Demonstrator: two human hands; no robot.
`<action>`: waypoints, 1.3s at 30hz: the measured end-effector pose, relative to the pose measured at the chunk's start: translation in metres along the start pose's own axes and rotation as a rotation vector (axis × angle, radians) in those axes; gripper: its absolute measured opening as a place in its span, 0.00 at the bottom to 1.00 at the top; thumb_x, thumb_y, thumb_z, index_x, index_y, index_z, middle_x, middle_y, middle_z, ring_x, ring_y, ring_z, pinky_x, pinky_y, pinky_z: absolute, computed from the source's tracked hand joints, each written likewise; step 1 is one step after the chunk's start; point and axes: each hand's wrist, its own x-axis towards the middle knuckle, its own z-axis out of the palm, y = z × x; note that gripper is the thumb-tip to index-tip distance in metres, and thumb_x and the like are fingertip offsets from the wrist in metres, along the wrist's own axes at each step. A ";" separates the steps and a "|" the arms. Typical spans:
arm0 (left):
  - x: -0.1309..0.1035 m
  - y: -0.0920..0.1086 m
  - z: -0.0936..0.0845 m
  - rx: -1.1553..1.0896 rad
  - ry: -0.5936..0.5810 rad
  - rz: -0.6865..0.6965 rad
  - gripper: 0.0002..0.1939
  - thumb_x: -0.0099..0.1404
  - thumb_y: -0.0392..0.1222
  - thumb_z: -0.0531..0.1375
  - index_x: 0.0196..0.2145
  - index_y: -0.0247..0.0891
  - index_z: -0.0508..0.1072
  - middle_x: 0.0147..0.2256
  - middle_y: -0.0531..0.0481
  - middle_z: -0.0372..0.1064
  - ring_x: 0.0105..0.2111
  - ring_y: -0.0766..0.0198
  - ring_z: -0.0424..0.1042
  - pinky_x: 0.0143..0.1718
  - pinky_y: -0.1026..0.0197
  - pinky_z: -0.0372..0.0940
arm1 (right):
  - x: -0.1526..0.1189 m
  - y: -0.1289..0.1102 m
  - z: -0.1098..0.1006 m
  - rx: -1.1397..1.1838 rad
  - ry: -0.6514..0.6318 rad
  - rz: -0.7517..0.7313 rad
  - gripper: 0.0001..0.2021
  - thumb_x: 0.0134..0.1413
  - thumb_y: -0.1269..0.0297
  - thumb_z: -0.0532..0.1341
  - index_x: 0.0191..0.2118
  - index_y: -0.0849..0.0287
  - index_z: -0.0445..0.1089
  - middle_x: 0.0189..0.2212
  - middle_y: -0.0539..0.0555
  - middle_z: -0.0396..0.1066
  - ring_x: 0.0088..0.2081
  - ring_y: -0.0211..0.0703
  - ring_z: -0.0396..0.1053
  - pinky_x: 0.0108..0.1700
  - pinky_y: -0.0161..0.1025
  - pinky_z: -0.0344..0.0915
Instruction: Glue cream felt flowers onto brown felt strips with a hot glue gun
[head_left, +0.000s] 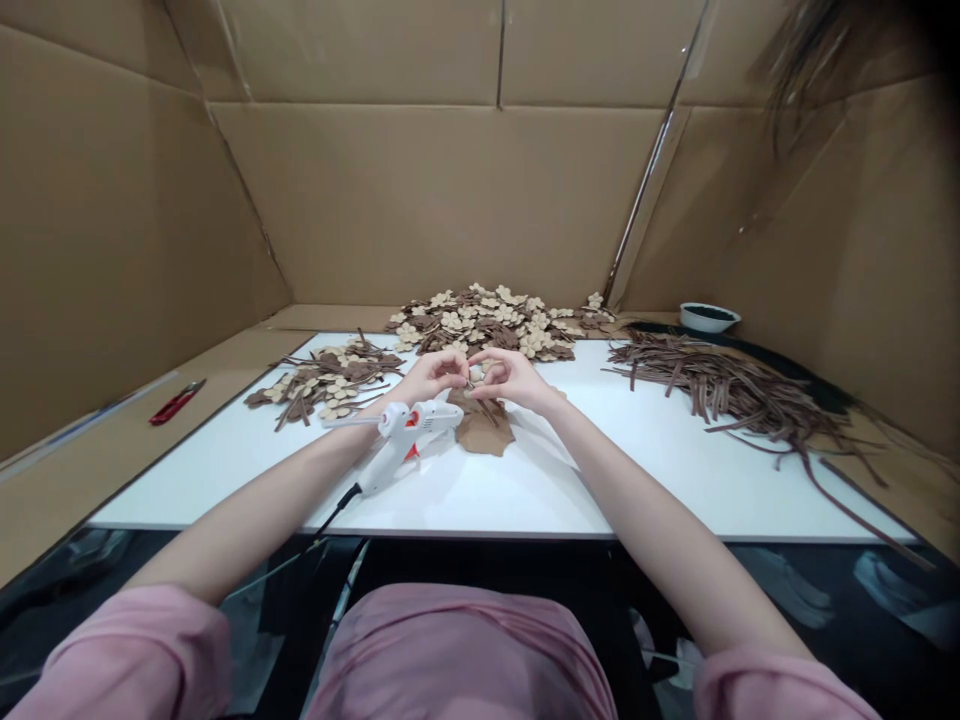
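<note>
Over the middle of the white board, my left hand and my right hand meet with thumbs and fingers pinched. Between the fingertips is a small pale flower cutout, mostly covered by the fingers. Thin dark brown strips show just below the hands, above a brown irregular sheet. I cannot tell whether those strips join the flower. A white glue gun with an orange trigger stands beside my left forearm, its nozzle pointing right toward the brown sheet.
Beige and brown flower cutouts are heaped at the back. Flowers with strips lie at left, loose brown strips at right. A white bowl with dark contents stands back right. A red-handled cutter lies left. Cardboard walls enclose the table.
</note>
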 end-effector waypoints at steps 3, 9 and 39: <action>0.000 0.004 0.000 -0.046 -0.007 0.013 0.10 0.55 0.42 0.66 0.29 0.33 0.70 0.29 0.51 0.67 0.31 0.66 0.67 0.36 0.64 0.61 | 0.000 -0.004 -0.001 0.011 -0.013 -0.006 0.28 0.34 0.60 0.74 0.45 0.62 0.69 0.18 0.46 0.69 0.20 0.34 0.62 0.23 0.31 0.56; 0.001 0.004 -0.003 -0.116 -0.029 0.021 0.12 0.55 0.44 0.67 0.29 0.33 0.70 0.28 0.51 0.67 0.31 0.65 0.67 0.36 0.64 0.61 | -0.001 -0.008 -0.002 0.033 -0.020 -0.022 0.29 0.34 0.60 0.74 0.46 0.62 0.70 0.19 0.47 0.69 0.21 0.34 0.63 0.24 0.31 0.57; -0.003 0.013 -0.012 -0.227 0.137 0.010 0.15 0.52 0.45 0.70 0.27 0.33 0.70 0.35 0.48 0.69 0.37 0.64 0.69 0.40 0.63 0.62 | -0.001 -0.004 -0.005 -0.010 0.089 0.048 0.28 0.32 0.58 0.73 0.44 0.63 0.71 0.19 0.46 0.68 0.21 0.34 0.62 0.25 0.32 0.58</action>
